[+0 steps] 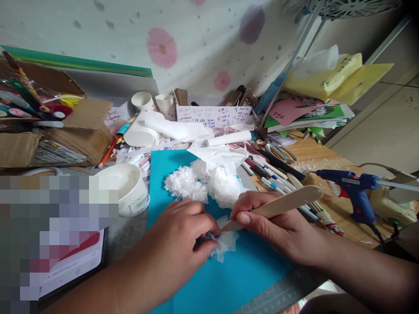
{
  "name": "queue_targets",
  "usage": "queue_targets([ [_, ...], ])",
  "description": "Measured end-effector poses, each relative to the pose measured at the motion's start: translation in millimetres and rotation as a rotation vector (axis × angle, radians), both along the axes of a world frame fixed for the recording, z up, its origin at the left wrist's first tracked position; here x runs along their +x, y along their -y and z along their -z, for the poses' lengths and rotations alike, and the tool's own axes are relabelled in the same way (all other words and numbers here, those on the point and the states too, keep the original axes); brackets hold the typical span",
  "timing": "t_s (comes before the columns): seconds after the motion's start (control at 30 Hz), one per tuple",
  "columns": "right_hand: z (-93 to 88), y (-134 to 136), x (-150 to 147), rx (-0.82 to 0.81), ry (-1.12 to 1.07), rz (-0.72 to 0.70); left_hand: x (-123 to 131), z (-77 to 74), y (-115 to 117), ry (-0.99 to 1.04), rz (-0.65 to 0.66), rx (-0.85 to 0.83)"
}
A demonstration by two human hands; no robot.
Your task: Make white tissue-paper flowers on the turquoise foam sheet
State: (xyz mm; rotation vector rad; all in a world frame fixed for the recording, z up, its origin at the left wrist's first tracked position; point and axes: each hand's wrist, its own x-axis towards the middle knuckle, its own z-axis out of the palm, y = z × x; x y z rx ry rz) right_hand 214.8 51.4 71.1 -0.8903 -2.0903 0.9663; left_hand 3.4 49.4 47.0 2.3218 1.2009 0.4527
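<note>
A blue sheet [203,288] lies in the middle of the table. My left hand [186,235] pinches a small piece of thin white paper [227,244] just above it. From the right, my right hand [275,226] grips a flat wooden stick [288,201], whose lower end touches the paper beside my left fingertips. Behind my hands, a pile of crumpled white paper bits [186,183] and a rounded white paper bunch [225,185] rest on the sheet.
At the left are a white paper tub [134,196], a phone [78,261] and a cardboard box [85,126]. To the right lie pens [271,174], scissors [281,152] and a blue glue gun [353,187]. Paper rolls [229,138] and cups [165,104] stand behind.
</note>
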Motion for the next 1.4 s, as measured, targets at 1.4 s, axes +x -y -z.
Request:
queue_targets([
  [1.4,12.2,-40,37,0.341,0.668,0.254,0,-1.4,-4,-0.081,0.015,0.003],
])
